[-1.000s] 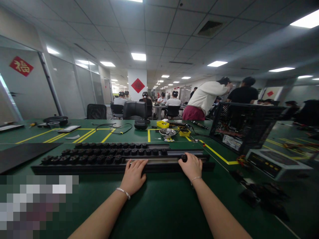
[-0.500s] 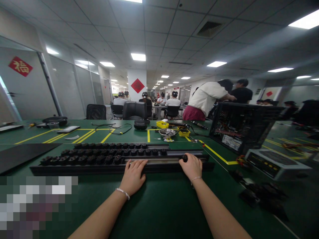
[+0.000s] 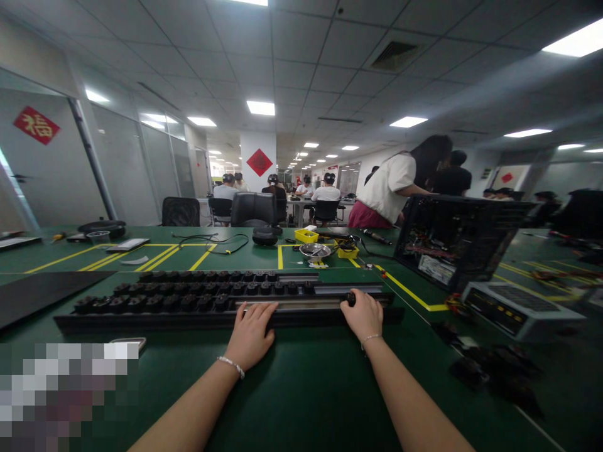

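Observation:
My left hand lies palm down on the near side of the front black rail, its fingers stretched out over the edge. At the right part of that same rail, my right hand pinches a small black round part between thumb and fingers. Several similar black round parts sit in a row along the rail's left half. Behind it, a middle rail and a back rail carry more such parts. The groove between my hands shows a pale strip.
An open computer case and a grey power supply stand on the right. Dark blurred parts lie near them. Further back are a metal bowl, a yellow box and a cable. A black sheet lies left.
My right hand and its black part have shifted very slightly right along the rail. My left hand stays in place. Behind the computer case, a standing person has changed posture.

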The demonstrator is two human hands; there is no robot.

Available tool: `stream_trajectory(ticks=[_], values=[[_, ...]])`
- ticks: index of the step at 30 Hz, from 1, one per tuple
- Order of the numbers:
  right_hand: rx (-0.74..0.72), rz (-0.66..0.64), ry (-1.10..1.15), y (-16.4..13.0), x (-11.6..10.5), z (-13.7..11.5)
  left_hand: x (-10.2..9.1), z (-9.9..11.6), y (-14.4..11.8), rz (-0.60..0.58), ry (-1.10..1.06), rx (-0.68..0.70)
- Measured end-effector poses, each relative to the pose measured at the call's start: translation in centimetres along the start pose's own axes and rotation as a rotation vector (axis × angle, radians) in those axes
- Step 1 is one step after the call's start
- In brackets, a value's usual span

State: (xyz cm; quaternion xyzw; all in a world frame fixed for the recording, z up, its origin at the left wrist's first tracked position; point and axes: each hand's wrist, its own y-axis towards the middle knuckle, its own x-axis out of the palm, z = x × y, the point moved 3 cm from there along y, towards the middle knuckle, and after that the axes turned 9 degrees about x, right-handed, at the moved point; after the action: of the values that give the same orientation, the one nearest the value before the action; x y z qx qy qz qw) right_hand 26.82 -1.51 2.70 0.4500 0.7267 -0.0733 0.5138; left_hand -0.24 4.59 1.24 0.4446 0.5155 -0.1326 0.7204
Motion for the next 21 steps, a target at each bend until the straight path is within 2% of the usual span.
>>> stream_trajectory(ticks=[21], values=[[0.020,-0.018,-0.016,0.23,-0.21,0.56,0.13,-0.12,-0.02,0.000,-0.008,-0.001]])
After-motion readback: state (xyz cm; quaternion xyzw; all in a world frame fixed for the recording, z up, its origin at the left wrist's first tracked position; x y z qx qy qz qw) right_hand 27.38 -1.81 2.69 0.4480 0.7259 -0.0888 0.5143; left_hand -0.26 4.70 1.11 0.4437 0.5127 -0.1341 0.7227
